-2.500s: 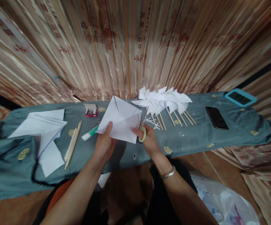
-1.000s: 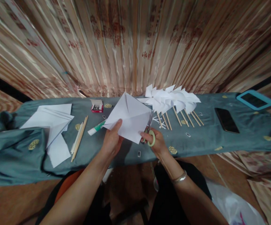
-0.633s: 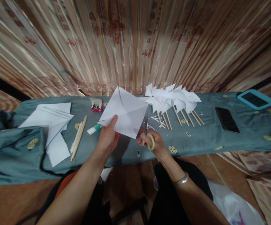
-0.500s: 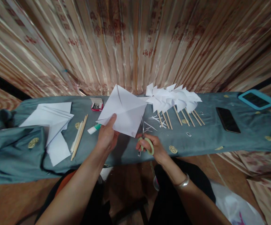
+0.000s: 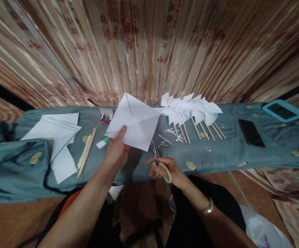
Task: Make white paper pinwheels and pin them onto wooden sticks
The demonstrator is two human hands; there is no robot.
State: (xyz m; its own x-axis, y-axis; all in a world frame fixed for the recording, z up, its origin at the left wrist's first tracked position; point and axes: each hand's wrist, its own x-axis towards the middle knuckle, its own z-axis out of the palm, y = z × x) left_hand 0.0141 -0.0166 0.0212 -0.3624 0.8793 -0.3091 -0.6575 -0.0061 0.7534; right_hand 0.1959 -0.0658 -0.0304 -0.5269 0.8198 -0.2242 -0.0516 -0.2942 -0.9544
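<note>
My left hand (image 5: 117, 148) grips a square sheet of white paper (image 5: 137, 122) by its lower left side, thumb on top. Slits run inward from the sheet's upper and left corners. In my right hand (image 5: 168, 168) is a pair of scissors (image 5: 167, 174) with light green handles. Their blades point up beside the paper's lower right edge and look slightly parted. Just right of the sheet stand several white paper pinwheels (image 5: 183, 106) on wooden sticks, lying in a row. Thin paper strips (image 5: 166, 141) are scattered below them.
On the left lie a stack of white paper (image 5: 64, 129) and wooden sticks (image 5: 87, 151). A small red box of pins (image 5: 106, 116) and a glue stick (image 5: 103, 142) sit behind my left hand. At the right are a phone (image 5: 251, 133) and a blue-framed tablet (image 5: 283, 109).
My right hand has drawn the scissors down, away from the paper's right corner. The sheet and my left hand have shifted slightly left.
</note>
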